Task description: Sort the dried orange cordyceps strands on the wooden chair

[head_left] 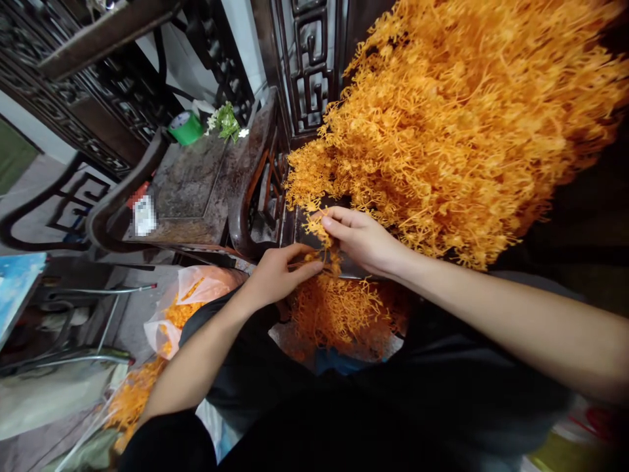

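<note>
Between my hands is a thin orange branching sprig, which looks like plastic artificial foliage. My right hand pinches its upper part between thumb and forefinger. Just below and to the left, my left hand has its thumb and forefinger closed around the lower part; the other fingers are partly hidden. Close beyond my right hand rises a big heap of the same orange sprigs. Under both hands, between my knees, lies a smaller orange bunch.
A carved dark wooden chair stands at the left, with green tape and a small green-and-white sprig on its seat. A pinkish plastic bag with orange pieces sits beside my left leg. More orange pieces lie lower left.
</note>
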{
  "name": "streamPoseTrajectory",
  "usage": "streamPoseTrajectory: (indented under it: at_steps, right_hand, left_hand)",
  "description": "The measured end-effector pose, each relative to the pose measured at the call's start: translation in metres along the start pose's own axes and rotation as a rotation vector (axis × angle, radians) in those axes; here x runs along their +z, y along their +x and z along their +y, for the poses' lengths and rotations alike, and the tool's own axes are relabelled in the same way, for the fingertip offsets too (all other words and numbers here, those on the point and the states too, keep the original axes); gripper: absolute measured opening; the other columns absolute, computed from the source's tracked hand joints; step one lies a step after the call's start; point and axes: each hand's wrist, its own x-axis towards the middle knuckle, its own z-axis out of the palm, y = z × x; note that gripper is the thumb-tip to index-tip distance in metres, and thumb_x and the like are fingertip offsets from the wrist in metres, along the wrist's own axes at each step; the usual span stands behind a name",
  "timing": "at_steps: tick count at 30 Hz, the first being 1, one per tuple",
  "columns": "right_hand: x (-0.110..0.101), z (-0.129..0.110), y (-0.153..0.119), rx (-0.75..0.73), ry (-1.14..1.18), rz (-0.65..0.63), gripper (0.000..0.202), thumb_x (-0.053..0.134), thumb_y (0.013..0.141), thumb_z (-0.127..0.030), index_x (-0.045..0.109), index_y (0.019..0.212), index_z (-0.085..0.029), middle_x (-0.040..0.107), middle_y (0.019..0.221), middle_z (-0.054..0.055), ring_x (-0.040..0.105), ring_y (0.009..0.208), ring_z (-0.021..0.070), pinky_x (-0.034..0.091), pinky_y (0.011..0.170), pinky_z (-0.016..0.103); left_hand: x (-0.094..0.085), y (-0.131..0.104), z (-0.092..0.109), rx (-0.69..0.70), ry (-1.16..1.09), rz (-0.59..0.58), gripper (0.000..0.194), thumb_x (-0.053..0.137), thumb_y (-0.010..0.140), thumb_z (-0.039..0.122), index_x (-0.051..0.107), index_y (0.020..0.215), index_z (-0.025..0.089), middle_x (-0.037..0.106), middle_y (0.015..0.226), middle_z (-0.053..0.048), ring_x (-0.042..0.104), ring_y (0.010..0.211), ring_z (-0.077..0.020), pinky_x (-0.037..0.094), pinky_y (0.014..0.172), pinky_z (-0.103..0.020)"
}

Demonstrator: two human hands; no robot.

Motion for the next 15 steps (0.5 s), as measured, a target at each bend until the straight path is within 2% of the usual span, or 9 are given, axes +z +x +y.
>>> streamPoseTrajectory:
  at_steps: [2, 3, 6, 9, 12, 15]
  right_hand:
    - [0.000, -0.001, -0.001, 0.004, 0.024, -0.015, 0.035, 0.075, 0.088, -0.051, 0.064, 0.098, -0.019, 0.055, 0.076, -0.002, 0.046, 0.066, 0.0112, 0.037, 0.063, 0.028]
    - [0.001, -0.002, -0.001, 0.013, 0.036, -0.025, 0.035, 0.076, 0.088, -0.051, 0.064, 0.098, -0.019, 0.055, 0.076, -0.002, 0.046, 0.065, 0.0109, 0.036, 0.063, 0.028]
    - [0.003, -0.003, -0.001, 0.050, 0.067, -0.035, 0.038, 0.078, 0.085, -0.050, 0.065, 0.101, -0.018, 0.059, 0.080, 0.000, 0.048, 0.067, 0.0113, 0.037, 0.062, 0.028]
    - [0.000, -0.007, 0.002, 0.065, 0.019, 0.021, 0.042, 0.081, 0.082, -0.051, 0.065, 0.106, -0.021, 0.061, 0.086, 0.001, 0.049, 0.068, 0.0124, 0.038, 0.061, 0.028]
    - [-0.008, -0.015, 0.008, 0.054, -0.057, 0.062, 0.041, 0.075, 0.085, -0.060, 0.065, 0.099, -0.022, 0.060, 0.080, 0.001, 0.048, 0.066, 0.0143, 0.039, 0.059, 0.029]
    - [-0.015, -0.022, 0.010, 0.020, -0.161, 0.047, 0.050, 0.067, 0.087, -0.072, 0.062, 0.086, -0.022, 0.053, 0.069, 0.001, 0.045, 0.062, 0.0155, 0.035, 0.055, 0.030]
  left_hand:
    - [0.000, 0.002, 0.001, 0.012, 0.018, 0.000, 0.047, 0.066, 0.093, 0.055, 0.069, 0.123, 0.019, 0.076, 0.119, -0.007, 0.069, 0.102, -0.0206, 0.049, 0.088, -0.032]
    - [0.001, 0.003, 0.002, 0.017, 0.033, 0.014, 0.047, 0.067, 0.093, 0.055, 0.069, 0.121, 0.018, 0.076, 0.114, -0.007, 0.068, 0.097, -0.0201, 0.048, 0.085, -0.032]
    - [0.006, 0.009, 0.005, 0.028, 0.027, 0.054, 0.034, 0.064, 0.095, 0.049, 0.071, 0.097, 0.016, 0.073, 0.086, -0.003, 0.060, 0.075, -0.0148, 0.042, 0.070, -0.028]
    - [0.008, 0.013, 0.008, 0.027, -0.069, 0.056, 0.030, 0.057, 0.098, 0.039, 0.068, 0.082, 0.016, 0.063, 0.072, 0.002, 0.050, 0.066, -0.0113, 0.036, 0.064, -0.026]
    - [0.009, 0.015, 0.011, 0.009, -0.112, 0.067, 0.030, 0.056, 0.098, 0.039, 0.069, 0.084, 0.016, 0.058, 0.069, 0.002, 0.046, 0.065, -0.0109, 0.032, 0.061, -0.026]
    - [0.008, 0.014, 0.012, 0.009, -0.095, 0.084, 0.030, 0.058, 0.097, 0.040, 0.069, 0.082, 0.016, 0.056, 0.068, 0.003, 0.045, 0.065, -0.0110, 0.031, 0.061, -0.026]
